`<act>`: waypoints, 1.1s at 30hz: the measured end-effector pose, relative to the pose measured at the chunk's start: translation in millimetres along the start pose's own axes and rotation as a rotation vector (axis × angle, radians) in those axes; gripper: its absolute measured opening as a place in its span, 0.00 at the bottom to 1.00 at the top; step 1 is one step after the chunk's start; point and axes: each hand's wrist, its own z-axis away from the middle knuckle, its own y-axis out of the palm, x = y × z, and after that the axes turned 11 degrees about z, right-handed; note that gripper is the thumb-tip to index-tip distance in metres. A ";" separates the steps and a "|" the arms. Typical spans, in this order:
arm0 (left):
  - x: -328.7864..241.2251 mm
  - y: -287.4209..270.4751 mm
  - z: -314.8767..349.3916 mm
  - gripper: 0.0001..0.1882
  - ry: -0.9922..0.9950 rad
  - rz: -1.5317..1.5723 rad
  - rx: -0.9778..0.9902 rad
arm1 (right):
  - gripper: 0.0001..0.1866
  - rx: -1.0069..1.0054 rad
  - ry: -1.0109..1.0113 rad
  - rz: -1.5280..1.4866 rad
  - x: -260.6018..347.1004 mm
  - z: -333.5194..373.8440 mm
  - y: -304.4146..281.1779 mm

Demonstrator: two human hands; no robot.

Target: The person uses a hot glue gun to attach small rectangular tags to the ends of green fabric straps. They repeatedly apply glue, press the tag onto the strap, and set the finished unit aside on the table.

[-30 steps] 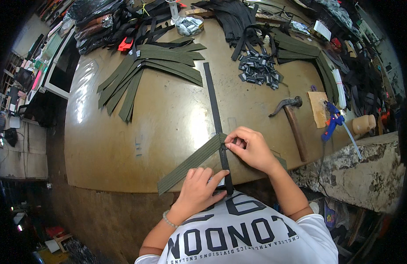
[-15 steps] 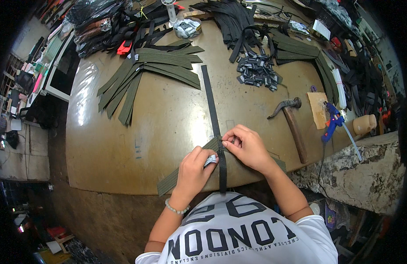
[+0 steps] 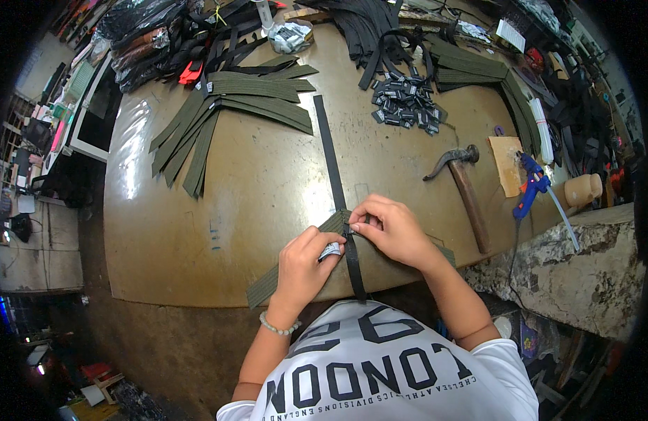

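Nearest to us is the front of our white printed shirt [image 3: 408, 344], at the near edge of the counter [image 3: 177, 245]. A beaded bracelet [image 3: 278, 327] circles our left wrist. Our left hand [image 3: 303, 263] has a closed grip on a small white-and-grey piece [image 3: 329, 250], its fingertips right beside the black strap [image 3: 329, 154]. Our right hand [image 3: 383, 228] keeps a narrow grip, thumb and forefinger together where the black strap crosses the olive strap [image 3: 264, 288]; what exactly they pinch is too small for us to tell. The olive strap lies bent at this crossing, one end slanting toward our lower left, the other passing beneath our right forearm, while the black strap runs away from us up the counter. Farther off on our right we see a claw hammer [image 3: 471, 203] and a blue glue gun [image 3: 529, 189] beside brown cardboard [image 3: 505, 165]. Beyond lie a heap of small black-and-grey tags [image 3: 405, 102], a fan of olive straps [image 3: 247, 91] on our left and, at the back, a bundle of black straps [image 3: 359, 35]
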 end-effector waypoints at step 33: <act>-5.6 7.1 -7.8 0.08 -0.188 -0.026 -0.089 | 0.06 -0.054 0.019 0.169 4.5 -0.2 4.0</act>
